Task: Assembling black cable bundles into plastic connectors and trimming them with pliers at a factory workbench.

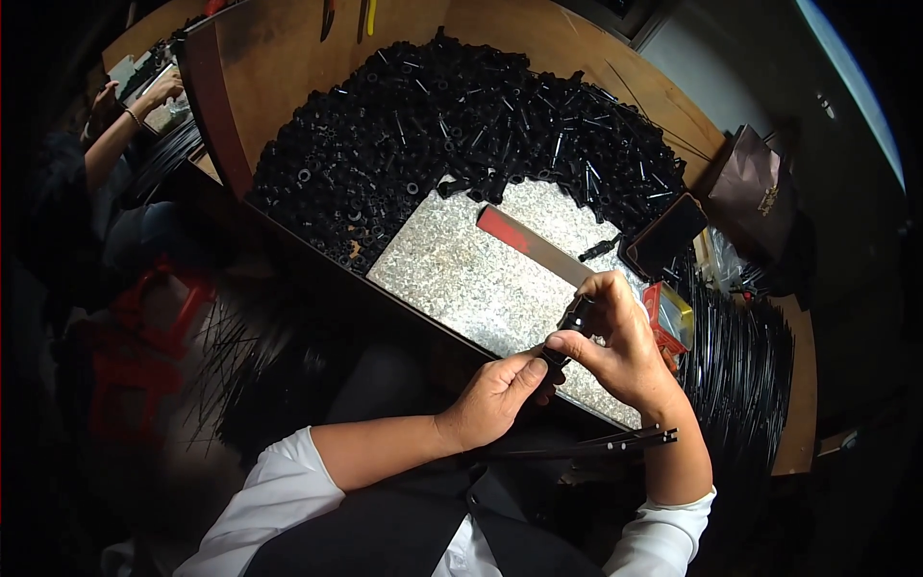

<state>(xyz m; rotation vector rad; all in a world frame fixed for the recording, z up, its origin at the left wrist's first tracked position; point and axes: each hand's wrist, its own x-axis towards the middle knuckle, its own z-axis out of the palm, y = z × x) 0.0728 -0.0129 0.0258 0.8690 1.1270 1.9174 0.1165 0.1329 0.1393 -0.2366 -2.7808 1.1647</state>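
Observation:
A small black cylindrical fitting [577, 315] is held upright at a tilt between my two hands, over the front right edge of a speckled stone slab [461, 269]. My right hand [625, 351] curls around its upper part, thumb and fingers closed on it. My left hand [500, 396] pinches the lower end, where the fingers hide much of it. Just beyond the hands lies a flat metal bar [543, 252] with a red-painted end. Another black fitting [600, 249] rests near that bar. Several thin black rods [615, 444] stretch across my lap below the forearms.
A large heap of black fittings [433, 115] rings the slab's far side. To the right are a dark flat case [665, 236], a red and yellow box [670, 317], a brown bag [752, 178] and many black rods [740, 375]. At far left, another person's hand [163, 88] works.

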